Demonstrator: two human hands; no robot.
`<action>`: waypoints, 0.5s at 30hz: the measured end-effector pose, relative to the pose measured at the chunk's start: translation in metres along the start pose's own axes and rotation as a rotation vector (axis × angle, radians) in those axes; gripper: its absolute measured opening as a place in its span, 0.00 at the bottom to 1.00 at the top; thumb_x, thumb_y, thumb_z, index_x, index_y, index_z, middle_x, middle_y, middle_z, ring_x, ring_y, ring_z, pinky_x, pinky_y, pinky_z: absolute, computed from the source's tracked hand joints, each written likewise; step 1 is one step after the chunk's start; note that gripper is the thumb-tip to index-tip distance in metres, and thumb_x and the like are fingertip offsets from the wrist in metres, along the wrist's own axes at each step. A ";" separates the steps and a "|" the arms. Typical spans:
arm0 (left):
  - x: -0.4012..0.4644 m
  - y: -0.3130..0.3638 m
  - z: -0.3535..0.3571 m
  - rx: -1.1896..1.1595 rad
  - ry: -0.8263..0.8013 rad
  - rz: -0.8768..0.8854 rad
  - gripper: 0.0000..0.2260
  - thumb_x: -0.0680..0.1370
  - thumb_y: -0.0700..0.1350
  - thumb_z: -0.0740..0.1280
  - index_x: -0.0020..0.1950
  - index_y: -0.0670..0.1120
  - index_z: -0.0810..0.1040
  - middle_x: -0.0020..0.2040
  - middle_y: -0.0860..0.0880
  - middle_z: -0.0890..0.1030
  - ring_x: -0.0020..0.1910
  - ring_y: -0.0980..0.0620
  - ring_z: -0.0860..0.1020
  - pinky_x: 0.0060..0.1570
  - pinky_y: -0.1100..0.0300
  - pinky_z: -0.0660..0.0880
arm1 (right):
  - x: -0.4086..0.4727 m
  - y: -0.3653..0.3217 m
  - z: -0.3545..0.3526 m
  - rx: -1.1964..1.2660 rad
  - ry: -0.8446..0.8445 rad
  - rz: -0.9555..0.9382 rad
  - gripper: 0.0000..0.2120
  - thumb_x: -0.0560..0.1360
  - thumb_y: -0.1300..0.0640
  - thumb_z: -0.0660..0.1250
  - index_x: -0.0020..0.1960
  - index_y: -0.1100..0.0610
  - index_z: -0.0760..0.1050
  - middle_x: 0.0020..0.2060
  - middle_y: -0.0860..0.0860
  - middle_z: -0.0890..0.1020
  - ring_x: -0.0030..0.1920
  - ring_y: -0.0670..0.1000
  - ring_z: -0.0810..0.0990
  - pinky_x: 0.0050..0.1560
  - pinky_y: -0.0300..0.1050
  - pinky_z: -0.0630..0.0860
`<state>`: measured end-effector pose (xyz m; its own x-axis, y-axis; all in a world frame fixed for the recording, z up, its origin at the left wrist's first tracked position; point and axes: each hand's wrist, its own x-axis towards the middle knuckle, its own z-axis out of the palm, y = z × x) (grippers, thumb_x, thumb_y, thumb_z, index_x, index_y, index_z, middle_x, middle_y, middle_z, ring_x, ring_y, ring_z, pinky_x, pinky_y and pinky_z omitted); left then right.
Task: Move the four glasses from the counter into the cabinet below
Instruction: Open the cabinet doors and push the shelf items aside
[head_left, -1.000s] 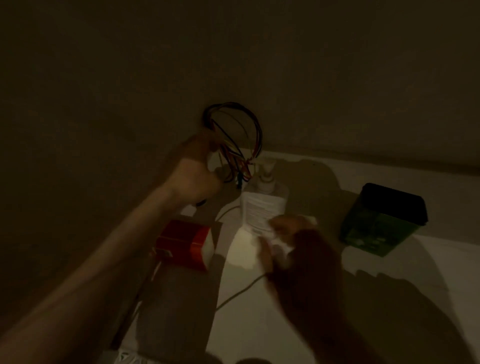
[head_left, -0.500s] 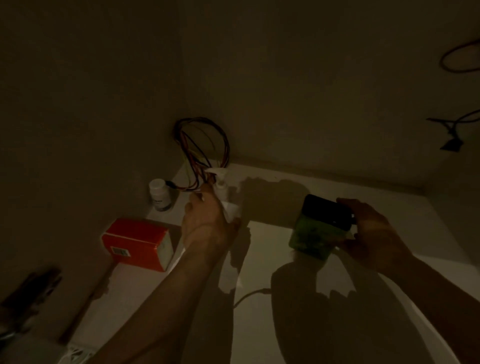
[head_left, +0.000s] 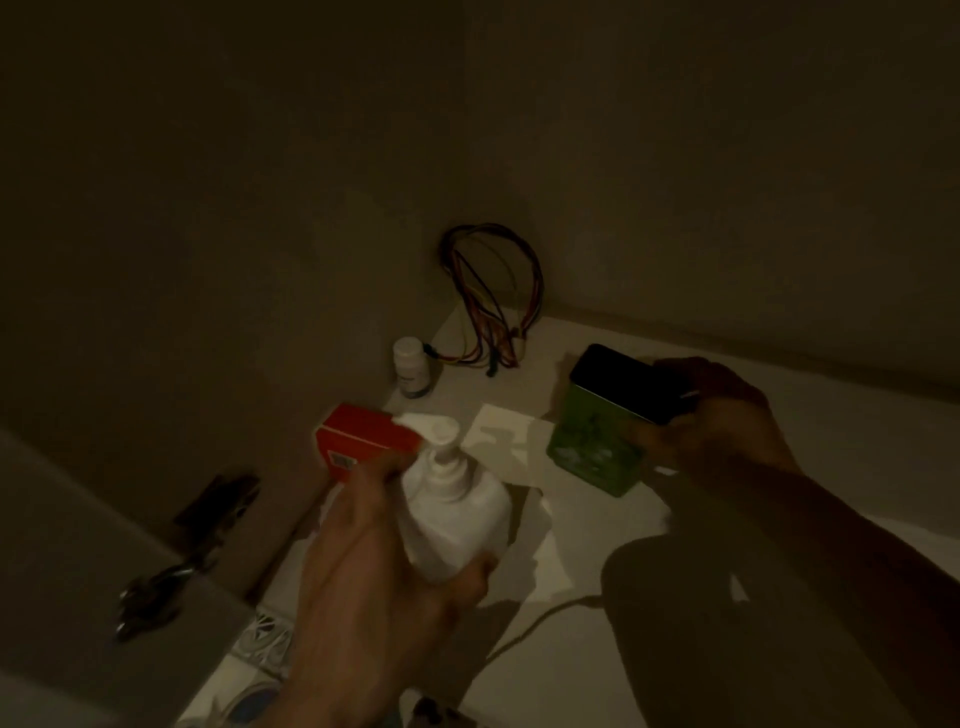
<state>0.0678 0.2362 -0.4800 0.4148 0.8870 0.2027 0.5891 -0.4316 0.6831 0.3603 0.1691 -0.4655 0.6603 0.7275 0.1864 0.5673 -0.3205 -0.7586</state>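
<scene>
Dim shelf (head_left: 597, 670) meets dark walls at a far corner. Left hand (head_left: 374, 561) grips a white pump bottle (head_left: 457, 509); right hand (head_left: 722, 421) clasps a green tin (head_left: 592, 447). Red box (head_left: 363, 441), pill bottle (head_left: 411, 366) and wires (head_left: 493, 296) crowd the corner; no glasses show.

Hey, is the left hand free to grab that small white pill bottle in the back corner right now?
Probably not. The left hand is wrapped around the white pump bottle, so its grip is taken. The small pill bottle stands uncovered beyond the red box.
</scene>
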 end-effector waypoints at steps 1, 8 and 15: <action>-0.002 -0.007 -0.006 -0.004 0.013 -0.036 0.43 0.54 0.64 0.78 0.65 0.64 0.61 0.56 0.62 0.76 0.53 0.57 0.76 0.45 0.59 0.73 | 0.003 -0.010 0.013 -0.010 -0.004 -0.013 0.26 0.63 0.59 0.82 0.58 0.53 0.78 0.50 0.53 0.82 0.51 0.56 0.82 0.55 0.57 0.79; 0.010 -0.038 -0.028 0.009 0.097 -0.115 0.36 0.61 0.54 0.82 0.61 0.60 0.64 0.50 0.64 0.71 0.49 0.58 0.73 0.46 0.58 0.72 | 0.023 -0.061 0.087 -0.090 -0.164 -0.097 0.17 0.62 0.49 0.75 0.47 0.54 0.78 0.43 0.51 0.81 0.43 0.50 0.81 0.38 0.39 0.76; 0.036 -0.048 -0.029 0.032 0.071 -0.190 0.35 0.62 0.64 0.74 0.64 0.53 0.67 0.51 0.57 0.68 0.52 0.56 0.74 0.46 0.59 0.69 | 0.042 -0.086 0.136 -0.074 -0.162 -0.050 0.21 0.65 0.54 0.81 0.55 0.54 0.79 0.48 0.50 0.82 0.48 0.51 0.82 0.38 0.37 0.73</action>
<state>0.0343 0.2931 -0.4851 0.2451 0.9618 0.1218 0.6740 -0.2594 0.6917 0.2716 0.3097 -0.4774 0.5460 0.8298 0.1151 0.6356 -0.3208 -0.7022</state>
